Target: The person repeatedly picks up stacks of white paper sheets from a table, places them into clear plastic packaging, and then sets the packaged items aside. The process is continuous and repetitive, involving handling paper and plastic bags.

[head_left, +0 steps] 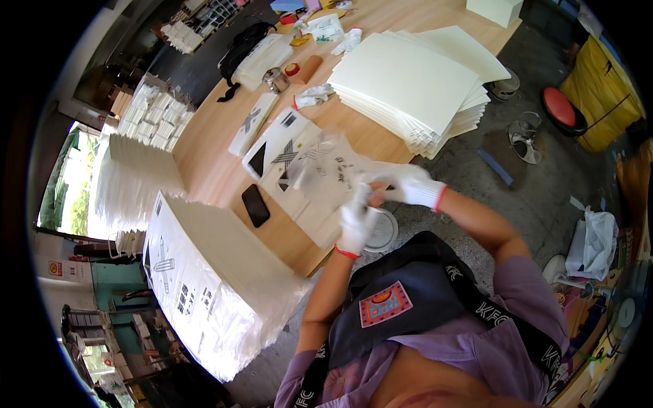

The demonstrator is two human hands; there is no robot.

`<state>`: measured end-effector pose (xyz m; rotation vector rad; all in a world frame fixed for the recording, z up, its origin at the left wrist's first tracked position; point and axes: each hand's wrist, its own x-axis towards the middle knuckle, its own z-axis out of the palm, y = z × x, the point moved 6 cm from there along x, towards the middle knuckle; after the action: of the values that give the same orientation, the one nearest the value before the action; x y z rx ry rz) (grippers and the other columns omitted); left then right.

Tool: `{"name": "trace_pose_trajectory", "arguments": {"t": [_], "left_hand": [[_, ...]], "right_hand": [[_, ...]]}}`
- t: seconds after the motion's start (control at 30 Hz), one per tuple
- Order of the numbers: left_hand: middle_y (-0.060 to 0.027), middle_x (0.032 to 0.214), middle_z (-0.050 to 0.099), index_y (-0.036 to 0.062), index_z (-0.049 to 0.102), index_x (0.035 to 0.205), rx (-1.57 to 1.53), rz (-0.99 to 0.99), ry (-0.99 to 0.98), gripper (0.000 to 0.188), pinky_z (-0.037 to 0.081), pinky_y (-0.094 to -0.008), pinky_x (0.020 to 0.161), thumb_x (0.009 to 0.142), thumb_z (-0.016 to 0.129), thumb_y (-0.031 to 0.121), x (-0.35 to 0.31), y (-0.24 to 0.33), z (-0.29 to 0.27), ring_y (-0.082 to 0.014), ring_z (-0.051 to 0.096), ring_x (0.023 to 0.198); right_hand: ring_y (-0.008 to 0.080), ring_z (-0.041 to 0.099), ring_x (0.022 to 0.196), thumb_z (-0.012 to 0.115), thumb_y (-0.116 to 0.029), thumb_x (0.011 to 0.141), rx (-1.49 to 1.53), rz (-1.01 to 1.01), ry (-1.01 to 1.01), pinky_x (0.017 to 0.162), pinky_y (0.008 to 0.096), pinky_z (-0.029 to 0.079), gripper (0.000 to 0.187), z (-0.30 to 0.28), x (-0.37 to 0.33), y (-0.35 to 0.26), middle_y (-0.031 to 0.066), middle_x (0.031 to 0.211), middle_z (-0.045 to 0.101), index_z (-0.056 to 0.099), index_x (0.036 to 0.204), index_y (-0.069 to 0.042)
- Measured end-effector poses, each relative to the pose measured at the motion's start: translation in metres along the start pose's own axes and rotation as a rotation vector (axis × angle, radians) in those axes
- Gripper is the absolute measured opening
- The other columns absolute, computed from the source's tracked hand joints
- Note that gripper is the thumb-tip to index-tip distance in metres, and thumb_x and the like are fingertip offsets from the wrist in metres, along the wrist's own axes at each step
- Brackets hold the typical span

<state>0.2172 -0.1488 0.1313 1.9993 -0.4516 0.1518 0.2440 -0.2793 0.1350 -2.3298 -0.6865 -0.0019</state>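
A clear plastic bag (323, 163) with dark print is spread in front of me, slightly smeared by motion. My right hand (411, 185), in a white glove with a red cuff, grips its near right end. Close by, my left hand (356, 223), gloved the same way, has its fingers closed at the bag's near edge. Bare fingertips show between the two hands, and the exact grip is blurred. Under the bag lies a white printed sheet or flat package (303, 204) with black shapes, at the table's near edge.
A tall stack of cream sheets (408, 81) stands at the table's far right. A black phone (256, 205) lies left of the bag. Plastic-wrapped stacks (204, 299) rise at the left. Spare gloves (313, 96) and a metal tin (275, 80) sit farther back. A round stool (381, 231) is below my hands.
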Motion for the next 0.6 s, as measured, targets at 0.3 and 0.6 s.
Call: {"name": "trace_pose_trajectory", "arguments": {"t": [0.3,0.6], "left_hand": [[-0.0083,0.110,0.063,0.0017,0.053,0.119,-0.639,-0.268,-0.142,0.025,0.046,-0.0214,0.064,0.096,0.052,0.011,0.044,-0.078,0.041,-0.0074,0.056,0.073],[-0.0145,0.112,0.060,-0.0014,0.049,0.124,-1.183,-0.784,0.062,0.039,0.051,-0.0352,0.084,0.091,0.052,0.019,0.061,-0.067,0.063,-0.0227,0.058,0.100]], "right_hand": [[0.0209,0.058,0.090,0.063,-0.015,0.075,-0.743,-0.358,0.415,0.078,0.0354,0.046,0.025,-0.116,-0.024,0.104,0.0012,0.097,0.061,0.062,0.099,-0.015],[0.0258,0.058,0.095,0.064,-0.029,0.081,-0.482,-0.338,0.188,0.085,0.0356,0.045,0.023,-0.063,-0.051,-0.024,0.0108,0.101,0.061,0.064,0.094,-0.010]]}}
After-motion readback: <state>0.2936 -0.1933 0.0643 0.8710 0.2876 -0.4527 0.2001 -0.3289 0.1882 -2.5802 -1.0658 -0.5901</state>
